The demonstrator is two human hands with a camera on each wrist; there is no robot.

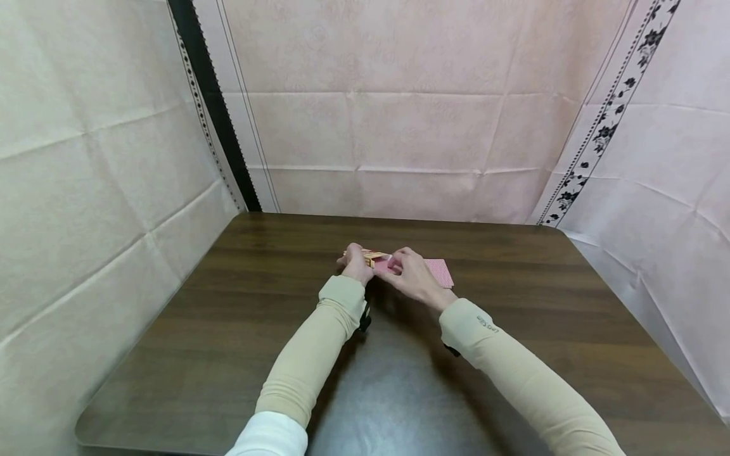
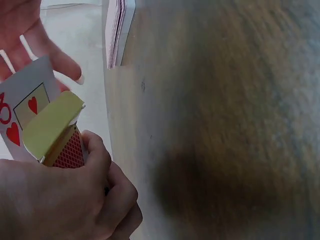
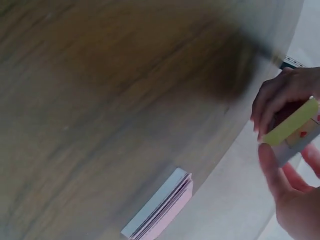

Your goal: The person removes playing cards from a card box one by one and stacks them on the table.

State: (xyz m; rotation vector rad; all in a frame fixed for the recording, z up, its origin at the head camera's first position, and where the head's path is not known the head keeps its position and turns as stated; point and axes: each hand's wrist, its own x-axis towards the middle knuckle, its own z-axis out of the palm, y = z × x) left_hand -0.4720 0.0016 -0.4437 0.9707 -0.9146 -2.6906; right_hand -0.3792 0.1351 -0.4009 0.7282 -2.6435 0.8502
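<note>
My left hand (image 1: 357,263) grips a card box (image 2: 70,152) with a red patterned side, its yellow flap (image 2: 52,125) standing out at the mouth. Right beside the flap is a playing card (image 2: 35,92) with red hearts, its face toward the left wrist camera. The thumb and fingers of my right hand (image 1: 413,275) pinch this card at the box's mouth. The card's lower part is hidden behind the flap and left hand. In the right wrist view, my right thumb (image 3: 272,167) lies at the card's corner, close to the left fingertips.
A stack of cards with pink patterned backs (image 1: 439,272) lies on the dark wooden table (image 1: 285,266), just right of my right hand. Pale cloth (image 1: 399,133) hangs behind the table and along both sides.
</note>
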